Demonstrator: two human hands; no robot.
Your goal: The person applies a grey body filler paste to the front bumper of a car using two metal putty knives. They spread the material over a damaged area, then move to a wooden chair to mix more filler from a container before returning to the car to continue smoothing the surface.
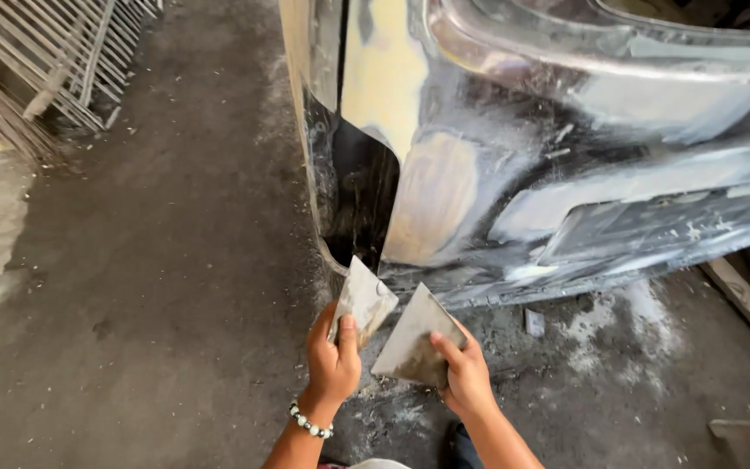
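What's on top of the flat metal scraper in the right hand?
Grey filler paste smears the right scraper, thickest near the right hand. The thumb covers part; its underside is hidden.

No packages, labels, signs or screens in view. Head camera checked across whole frame: none found on any surface.
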